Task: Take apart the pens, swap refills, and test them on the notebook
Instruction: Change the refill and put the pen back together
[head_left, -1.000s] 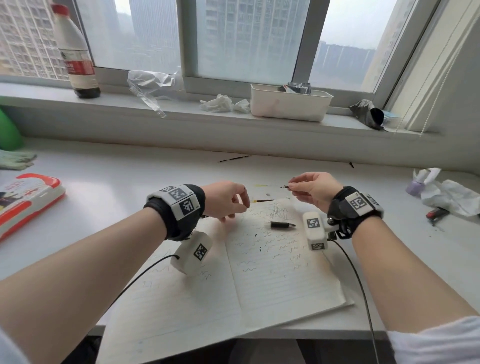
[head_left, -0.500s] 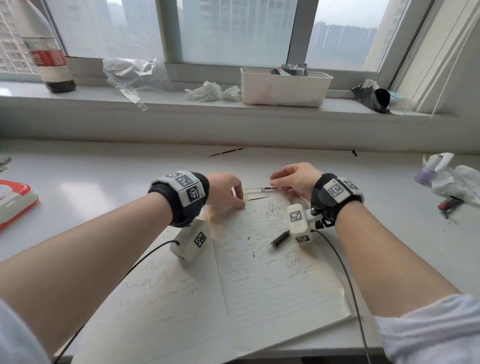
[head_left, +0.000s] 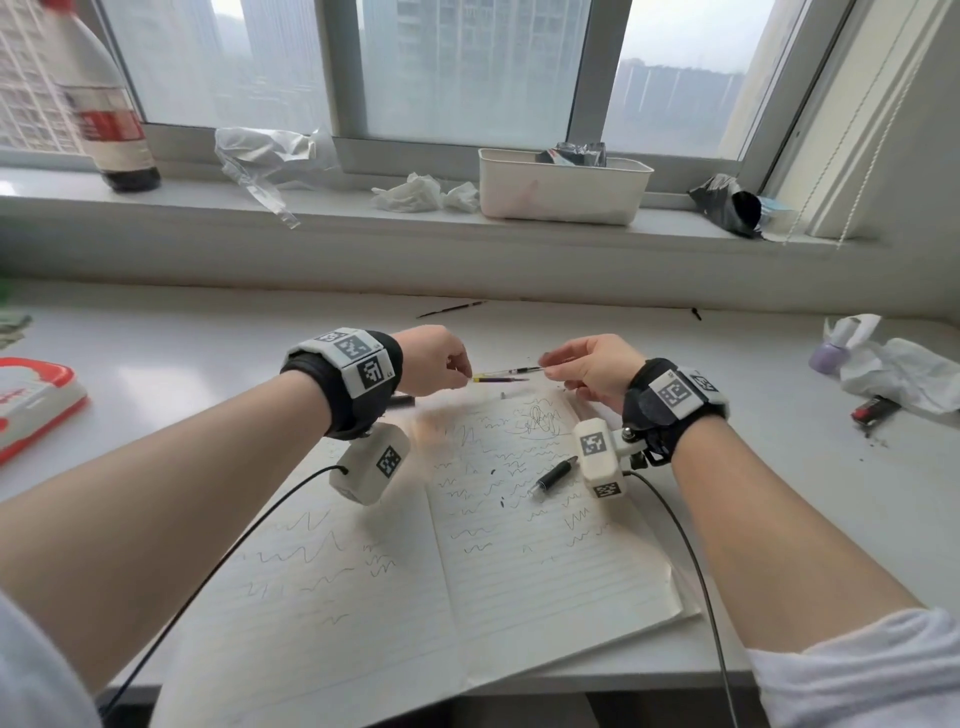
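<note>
My right hand pinches one end of a thin clear refill, which points left toward my left hand. Just below it is a second refill with a yellow end. My left hand's curled fingertips sit at that yellow end, and I cannot tell if they pinch it. A pale blur shows under my left hand. A black pen part lies on the right page of the open notebook, which is covered in scribbles. Another dark pen piece peeks out beside my left wrist.
A loose thin refill lies on the desk beyond my hands. A red-edged box is at the left. Crumpled tissue, a small lilac bottle and a red-black item are at the right. The sill holds a white bin and a bottle.
My right hand now holds the clear refill out toward my left hand. My head moved nearer, and the black pen part has turned diagonally on the page.
</note>
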